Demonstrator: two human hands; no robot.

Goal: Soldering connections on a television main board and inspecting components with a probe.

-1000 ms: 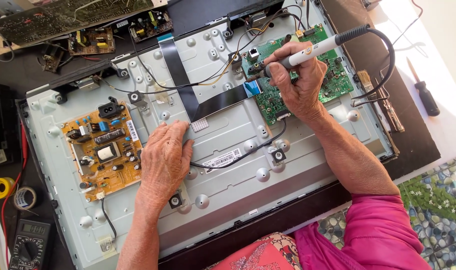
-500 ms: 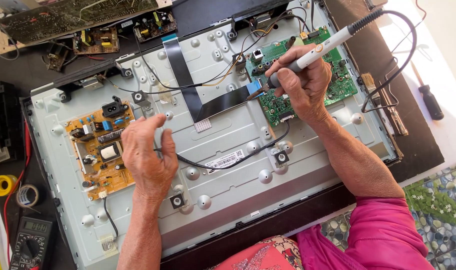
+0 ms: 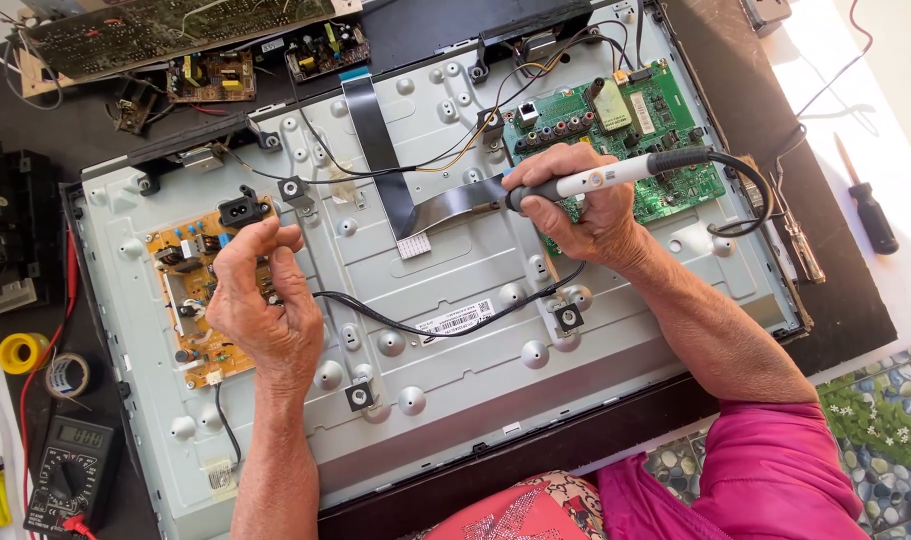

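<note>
A grey metal back panel (image 3: 456, 300) of a flat screen lies open in front of me. My right hand (image 3: 581, 215) grips a soldering iron (image 3: 616, 175) with a white handle. Its tip points left, at the end of a black flat ribbon cable (image 3: 376, 140), just below the green main board (image 3: 641, 120). My left hand (image 3: 261, 300) hovers over the orange power board (image 3: 191, 300) at the panel's left, fingers curled and thumb close to the forefinger. Whether it pinches anything is hidden. A thin black wire (image 3: 426, 325) runs across the panel between my hands.
A multimeter (image 3: 71, 475) lies at the lower left, with a yellow roll (image 3: 21, 352) and a tape roll (image 3: 68, 375) above it. Loose circuit boards (image 3: 166, 30) lie along the top edge. A black-handled screwdriver (image 3: 871, 215) and a slim metal tool (image 3: 801, 240) rest to the right.
My left hand left the middle of the panel, moved left over the orange board and curled its fingers. My right hand brought the iron down-left, off the green board toward the ribbon cable.
</note>
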